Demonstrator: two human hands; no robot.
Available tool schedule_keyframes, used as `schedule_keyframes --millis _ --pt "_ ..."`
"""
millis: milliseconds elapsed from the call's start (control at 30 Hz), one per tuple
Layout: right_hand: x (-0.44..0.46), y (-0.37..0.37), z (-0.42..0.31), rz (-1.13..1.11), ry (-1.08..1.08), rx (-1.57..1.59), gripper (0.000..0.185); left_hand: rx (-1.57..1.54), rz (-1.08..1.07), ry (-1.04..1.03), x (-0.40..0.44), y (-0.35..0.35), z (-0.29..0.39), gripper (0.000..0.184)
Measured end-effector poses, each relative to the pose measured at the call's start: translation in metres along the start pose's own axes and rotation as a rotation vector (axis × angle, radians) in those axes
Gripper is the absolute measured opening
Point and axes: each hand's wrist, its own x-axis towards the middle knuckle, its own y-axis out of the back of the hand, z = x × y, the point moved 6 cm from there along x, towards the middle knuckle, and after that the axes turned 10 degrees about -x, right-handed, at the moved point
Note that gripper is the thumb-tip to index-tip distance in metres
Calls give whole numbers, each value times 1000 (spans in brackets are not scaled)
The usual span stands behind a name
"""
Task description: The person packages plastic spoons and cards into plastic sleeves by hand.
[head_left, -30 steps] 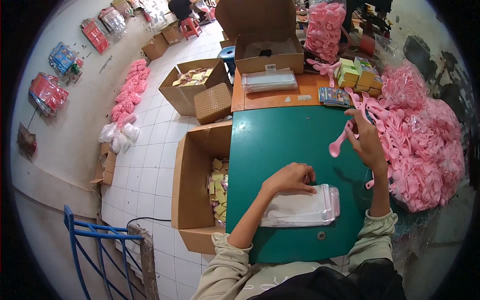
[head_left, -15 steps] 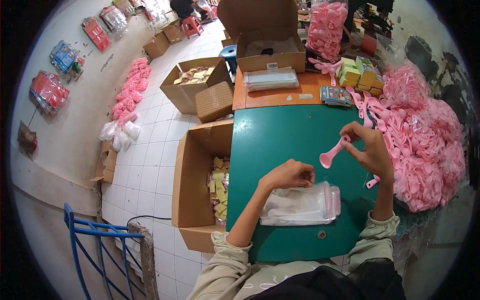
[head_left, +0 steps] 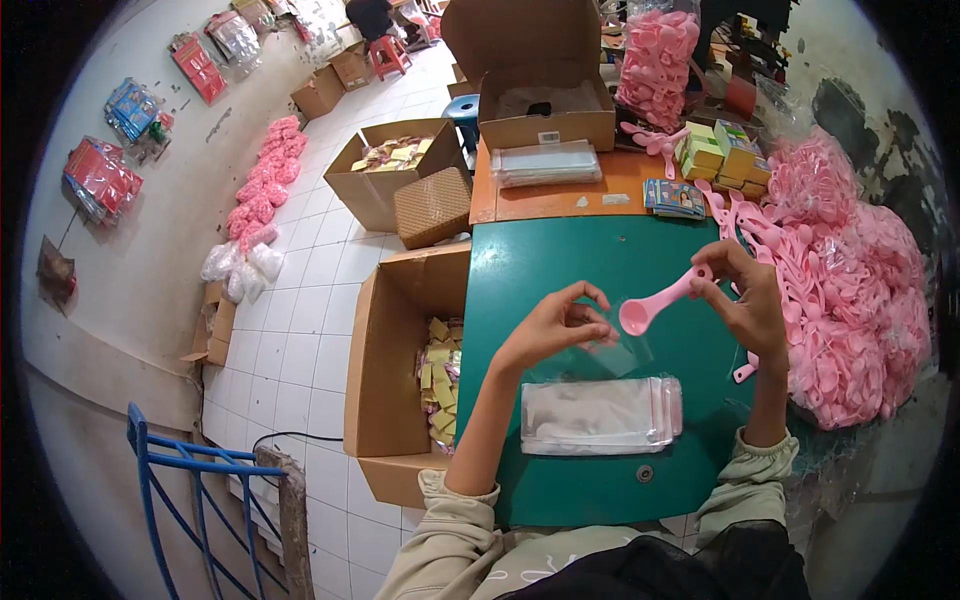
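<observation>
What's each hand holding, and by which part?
Right hand: pink spoon, by the end of its handle. Left hand: clear bag; exactly where it's gripped is hard to tell.

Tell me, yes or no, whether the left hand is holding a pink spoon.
No, the right hand grips the pink spoon by its handle, while the left hand holds a clear bag.

11 o'clock: seated person (head_left: 372, 15) cut off by top edge. 12 o'clock: carton lid (head_left: 520, 38), same. 2 o'clock: print on cards (head_left: 675, 198) too small to read. 4 o'clock: clear bag (head_left: 627, 356) blurred, partly hidden by left hand (head_left: 558, 325).
</observation>
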Motion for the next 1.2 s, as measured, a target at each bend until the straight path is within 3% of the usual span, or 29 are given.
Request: schedule_keyframes --millis 467,667,767,967,1200 --pt "0 -8 3 192 -19 216 17 -129 159 -63 -3 6 10 30" --pt "0 -11 0 122 18 48 17 -110 191 -60 -4 9 10 31" --pt "-1 -8 -1 248 11 163 17 -105 185 -67 -4 7 12 32" --pt "1 -13 1 85 17 57 18 -51 178 -81 -3 7 12 34" --pt "-1 -10 2 178 16 160 19 -82 195 -81 -3 6 12 36"
